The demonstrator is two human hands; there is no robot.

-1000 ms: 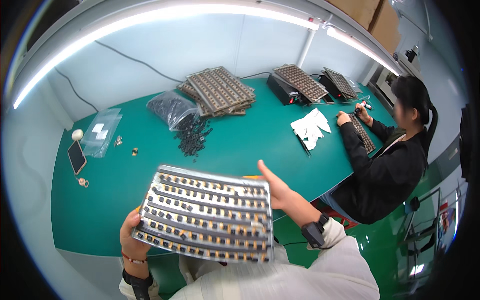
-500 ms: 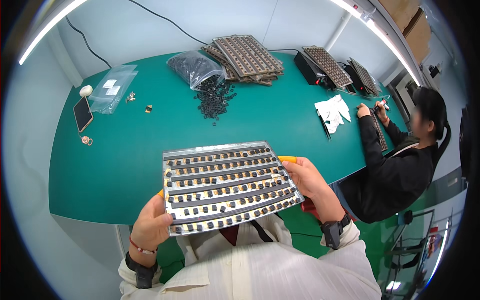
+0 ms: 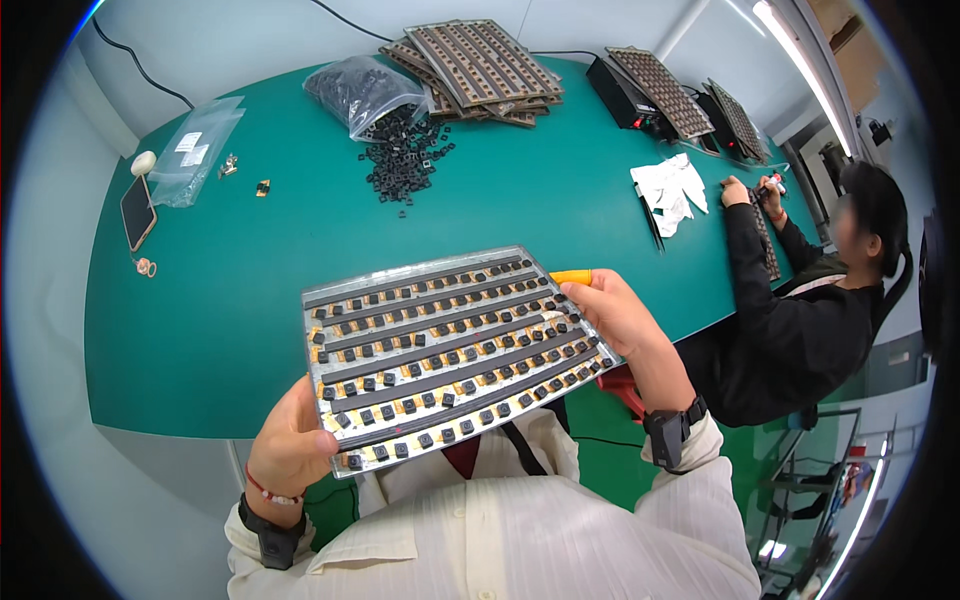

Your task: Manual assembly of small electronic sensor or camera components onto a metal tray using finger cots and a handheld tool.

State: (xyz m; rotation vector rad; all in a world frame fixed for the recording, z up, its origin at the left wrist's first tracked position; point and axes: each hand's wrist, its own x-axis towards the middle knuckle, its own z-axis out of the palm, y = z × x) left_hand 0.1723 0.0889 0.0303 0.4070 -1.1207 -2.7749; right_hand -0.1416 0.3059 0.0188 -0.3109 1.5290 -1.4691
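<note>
So I've got the tray (image 3: 455, 355) up off the green table (image 3: 220, 300), held close to my chest and tilted a bit. It's a flat silvery thing with rows of small black square parts sitting in dark strips. My left hand (image 3: 292, 448) is wrapped around its lower left corner, thumb on top. My right hand (image 3: 620, 318) grips the right edge, and there's an orange tool (image 3: 571, 277) pinched in those fingers too, poking out by the upper right corner. Further back on the table sits a loose pile of black parts (image 3: 405, 160) spilling from a plastic bag (image 3: 360, 90), next to a stack of trays (image 3: 480, 70). A phone (image 3: 137, 211) lies far left. Another person (image 3: 800, 330) sits working at the right end.
</note>
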